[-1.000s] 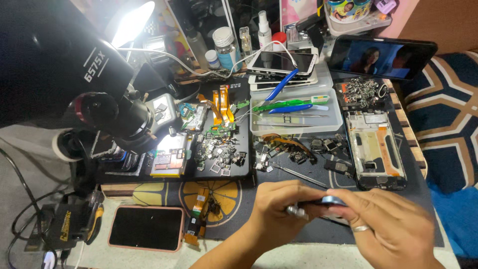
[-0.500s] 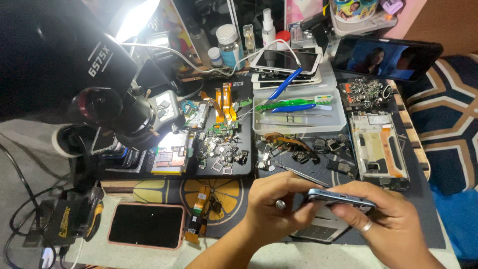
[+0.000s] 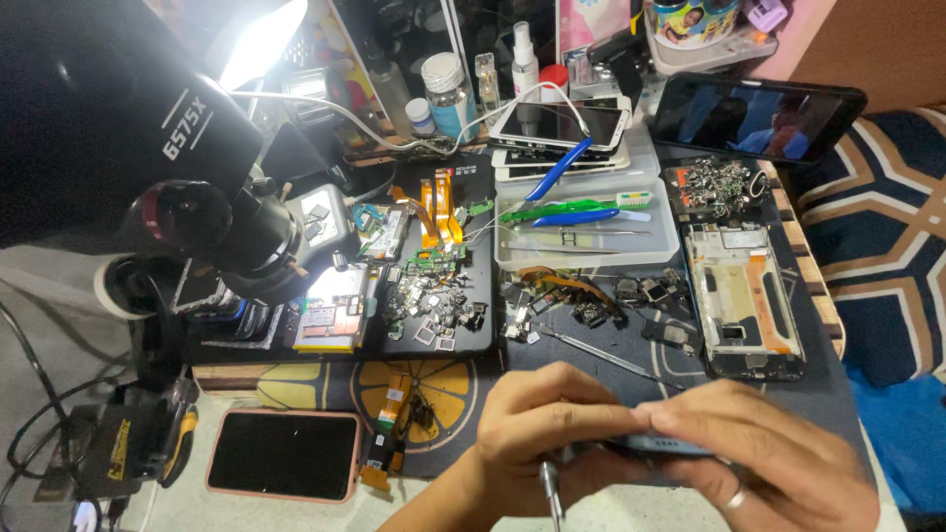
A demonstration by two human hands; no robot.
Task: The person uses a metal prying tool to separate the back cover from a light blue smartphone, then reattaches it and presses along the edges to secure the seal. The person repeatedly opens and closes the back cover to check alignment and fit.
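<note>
Head view, near edge of the surface. I see both hands meeting over a thin blue-grey phone (image 3: pixel 658 445), held flat and edge-on to the camera, its long axis running left to right along that near edge. The right hand (image 3: pixel 764 458), a ring on one finger, lies over the phone's right half, its fingers (image 3: pixel 690 414) curled closed across the top. The left hand (image 3: pixel 552 424) closes on the left end, fingers bent over the top edge, and it also pinches a thin metal tool (image 3: pixel 550 493) whose shaft points down toward me. The phone thus lies between the two hands, touching both; neither hand is nearer. Whether the tool tip meets the phone I cannot tell; the fingers hide it.

The surface is a crowded repair bench under a dark mat (image 3: pixel 631 345). At the left edge stands a black microscope (image 3: pixel 148 177) with a lit circuit board (image 3: pixel 330 305) below it. Near the front left corner lies a dark-screened phone in a pink case (image 3: pixel 284 455). Toward the far edge, a clear tray (image 3: pixel 586 222) holds tweezers and a toothbrush. Toward the right edge lies an opened phone frame (image 3: pixel 744 296). Loose small parts (image 3: pixel 434 305) lie scattered mid-surface. Beyond the right edge is a patterned blue cushion (image 3: pixel 887 227).
</note>
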